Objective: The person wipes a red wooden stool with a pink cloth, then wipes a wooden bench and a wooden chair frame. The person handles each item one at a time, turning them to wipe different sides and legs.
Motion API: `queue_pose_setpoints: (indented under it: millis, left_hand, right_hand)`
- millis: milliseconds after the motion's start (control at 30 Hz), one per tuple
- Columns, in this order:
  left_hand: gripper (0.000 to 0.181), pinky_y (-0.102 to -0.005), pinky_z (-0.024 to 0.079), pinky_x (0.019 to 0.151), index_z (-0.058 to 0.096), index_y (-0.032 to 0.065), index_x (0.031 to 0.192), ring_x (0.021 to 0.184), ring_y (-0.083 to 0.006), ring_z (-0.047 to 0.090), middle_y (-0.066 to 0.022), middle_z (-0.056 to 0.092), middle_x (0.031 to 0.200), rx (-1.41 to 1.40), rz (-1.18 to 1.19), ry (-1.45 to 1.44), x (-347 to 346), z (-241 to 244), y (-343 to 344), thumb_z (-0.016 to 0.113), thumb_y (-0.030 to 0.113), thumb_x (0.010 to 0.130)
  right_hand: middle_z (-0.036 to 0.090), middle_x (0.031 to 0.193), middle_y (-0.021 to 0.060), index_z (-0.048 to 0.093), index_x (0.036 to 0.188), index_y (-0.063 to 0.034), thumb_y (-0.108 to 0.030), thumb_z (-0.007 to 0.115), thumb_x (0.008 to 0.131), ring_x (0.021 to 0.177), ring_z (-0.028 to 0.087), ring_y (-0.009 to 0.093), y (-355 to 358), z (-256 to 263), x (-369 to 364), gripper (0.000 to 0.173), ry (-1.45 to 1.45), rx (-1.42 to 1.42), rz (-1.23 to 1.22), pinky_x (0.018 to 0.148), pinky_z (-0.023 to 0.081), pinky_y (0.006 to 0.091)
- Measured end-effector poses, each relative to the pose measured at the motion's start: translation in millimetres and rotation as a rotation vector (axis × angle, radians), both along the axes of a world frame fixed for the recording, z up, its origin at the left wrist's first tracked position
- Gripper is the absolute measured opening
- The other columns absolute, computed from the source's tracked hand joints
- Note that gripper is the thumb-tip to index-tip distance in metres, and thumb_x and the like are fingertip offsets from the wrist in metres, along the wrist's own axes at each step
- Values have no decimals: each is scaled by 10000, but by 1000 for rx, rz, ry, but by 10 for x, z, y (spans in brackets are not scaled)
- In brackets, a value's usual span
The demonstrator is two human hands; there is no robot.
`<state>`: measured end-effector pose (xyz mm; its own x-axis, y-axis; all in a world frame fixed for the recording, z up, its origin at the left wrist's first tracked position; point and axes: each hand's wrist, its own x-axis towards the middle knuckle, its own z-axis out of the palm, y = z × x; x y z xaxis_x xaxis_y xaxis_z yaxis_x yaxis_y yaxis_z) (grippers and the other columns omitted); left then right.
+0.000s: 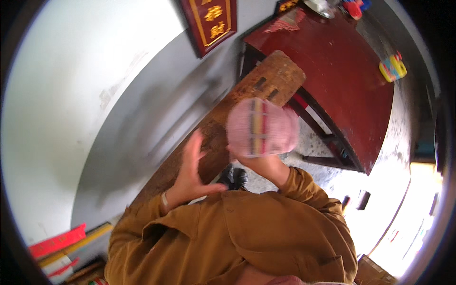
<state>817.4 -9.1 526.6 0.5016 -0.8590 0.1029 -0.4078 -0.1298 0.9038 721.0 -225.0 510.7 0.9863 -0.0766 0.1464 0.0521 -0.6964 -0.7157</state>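
Note:
A pink textile bundle (240, 124) with dark, tan and red stripes is held up in front of me, blurred by movement. It is rounded, and I cannot tell whether it is a knit cap or a rolled towel. My right hand (262, 164) grips its lower side, with the fingers mostly hidden beneath it. To the left, my left hand (190, 178) is raised with thumb and fingers spread, apart from the bundle. Under both hands runs a long worn wooden bench (217, 124), slotted near its far end.
A dark red table (342, 71) stands beyond the bench, with a yellow plastic jug (393, 67) at its right edge. A grey-and-white wall (117, 124) borders the bench's left side, where a framed sign (212, 21) hangs. Black shoes (233, 177) show on the floor below.

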Motion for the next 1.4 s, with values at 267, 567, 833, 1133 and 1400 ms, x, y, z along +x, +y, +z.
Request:
queue_pose_setpoints:
  millis: [267, 567, 833, 1133, 1400]
  left_hand:
    - [495, -281, 429, 908, 493, -9, 1212, 1030, -151, 539, -61, 571, 1116, -413, 324, 469, 1266, -192, -696, 632, -1, 738]
    - [546, -313, 402, 966, 410, 28, 1315, 1090, -192, 526, -81, 549, 1171, -378, -100, 524, 1883, -1136, -1588, 592, 46, 801]
    - [367, -308, 344, 978, 501, 68, 1193, 1084, -220, 490, -95, 495, 1189, -345, -402, 635, 1604, -2759, -2710, 561, 167, 845]
    - [303, -292, 382, 903, 523, 52, 1139, 999, -193, 509, -79, 517, 1124, 39, -314, 721, 2148, -4135, -2763, 535, 154, 854]
    - [254, -278, 416, 837, 543, 37, 1091, 924, -168, 527, -65, 538, 1066, 138, -34, 613, 2369, -4304, -2586, 511, 143, 862]
  right_hand:
    - [549, 1189, 187, 575, 1160, -19, -225, 759, 716, 1115, 508, 318, -549, -189, 735, 523, -267, 32, -107, 940, 402, 415]
    - [449, 1283, 170, 567, 1179, -58, -238, 658, 787, 1183, 428, 348, -878, -624, 729, 441, -73, -453, -410, 984, 329, 436]
    - [451, 1288, 180, 579, 1161, -52, -189, 671, 754, 1192, 428, 366, -897, -629, 733, 438, -38, -424, -410, 991, 328, 454]
    - [456, 1283, 186, 577, 1164, -54, -172, 672, 740, 1198, 426, 375, -935, -669, 752, 451, -40, -376, -400, 987, 339, 462]
    - [466, 1274, 197, 584, 1153, -51, -178, 679, 746, 1182, 443, 385, -948, -649, 741, 436, -44, -386, -399, 969, 359, 466]
